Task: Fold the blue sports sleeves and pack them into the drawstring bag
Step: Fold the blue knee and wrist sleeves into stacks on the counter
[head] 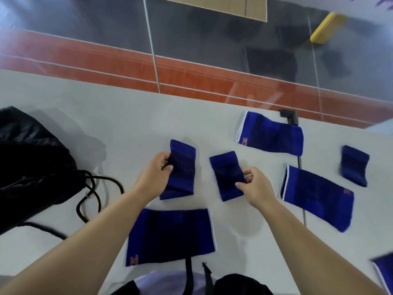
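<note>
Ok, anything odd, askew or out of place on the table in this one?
Nothing damaged or spilled. The blue sleeves lie scattered at mixed angles; one is cut off by the right frame edge. A dark cable runs under the far sleeve. The left hand and right hand each pinch a small sleeve; the bag sits left.

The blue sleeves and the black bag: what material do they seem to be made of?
Blue sleeves: apparently soft knitted elastic fabric, matte, with limp edges and a darker woven band. Black bag: probably thin synthetic cloth, slightly glossy, crumpled into folds, with a round black cord.
</note>
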Demonstrator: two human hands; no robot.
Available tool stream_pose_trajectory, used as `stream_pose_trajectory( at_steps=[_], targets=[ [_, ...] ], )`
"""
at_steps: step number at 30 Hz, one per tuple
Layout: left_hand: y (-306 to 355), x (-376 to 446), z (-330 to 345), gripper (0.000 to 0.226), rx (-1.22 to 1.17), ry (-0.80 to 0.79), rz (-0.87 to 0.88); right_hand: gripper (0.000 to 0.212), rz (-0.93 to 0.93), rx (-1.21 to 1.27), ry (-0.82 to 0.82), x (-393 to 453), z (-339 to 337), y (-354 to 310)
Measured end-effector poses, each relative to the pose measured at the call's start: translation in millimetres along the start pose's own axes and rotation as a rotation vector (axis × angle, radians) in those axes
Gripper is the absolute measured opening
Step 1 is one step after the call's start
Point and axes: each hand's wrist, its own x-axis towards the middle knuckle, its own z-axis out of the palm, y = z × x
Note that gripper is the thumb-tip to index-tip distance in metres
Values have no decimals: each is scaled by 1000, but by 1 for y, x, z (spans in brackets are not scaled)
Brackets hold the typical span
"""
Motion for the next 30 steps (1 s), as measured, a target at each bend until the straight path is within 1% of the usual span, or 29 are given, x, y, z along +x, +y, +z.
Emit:
stream_pose_trajectory(
  at_steps=[4, 6, 9, 11, 14, 17, 19, 23, 25, 28, 30],
  targets=[
    [1, -6, 22, 23, 35, -52, 9, 31, 83, 29, -11, -11, -6, 25],
    [4, -11, 34, 24, 53, -65, 15, 27, 102, 47, -19, -16, -10, 33],
    [9, -19, 50, 31, 97, -74, 18, 16, 73, -8, -9, -21, -19, 40],
    [11, -22, 62, 34, 113, -65, 17, 11, 43, 6, 4, -23, -28, 45],
    [13, -25, 79, 33, 120, -47, 19, 13, -6, 69, 11, -22, -47, 51],
    [19, -26, 96, 30, 115, -29, 0, 12, -27, 139, -32, -17, -69, 57],
    [23, -27, 107, 29, 125, -22, -4, 17, -30, 165, -69, -12, -82, 62],
    [29, -26, 131, 27, 125, -13, -9, 45, -54, 151, -134, -3, -105, 77],
    [31, -25, 140, 27, 104, -14, -16, 53, -85, 110, -131, 1, -114, 83],
    [30, -23, 151, 25, 60, -16, -30, 59, -89, 95, -85, 5, -123, 89],
    [28, -23, 156, 22, 46, -29, -38, 54, -56, 98, -18, 7, -127, 91]
  ],
)
